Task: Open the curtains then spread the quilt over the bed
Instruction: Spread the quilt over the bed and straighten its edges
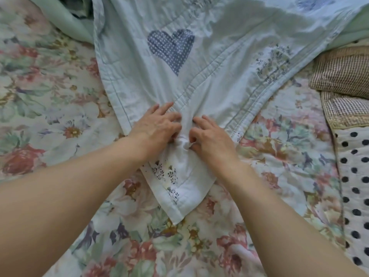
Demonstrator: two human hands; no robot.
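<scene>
A pale blue quilt with a dotted blue heart patch lies bunched on the bed, one corner pointing toward me. The bed is covered by a floral sheet. My left hand and my right hand sit side by side on the quilt just above that corner. Both pinch a gathered fold of the fabric between them. The quilt's far part runs out of the top of the view. No curtains are in sight.
A brown checked pillow lies at the right edge, with a white cloth with black dots below it. Green fabric is crumpled at the top left beside the quilt.
</scene>
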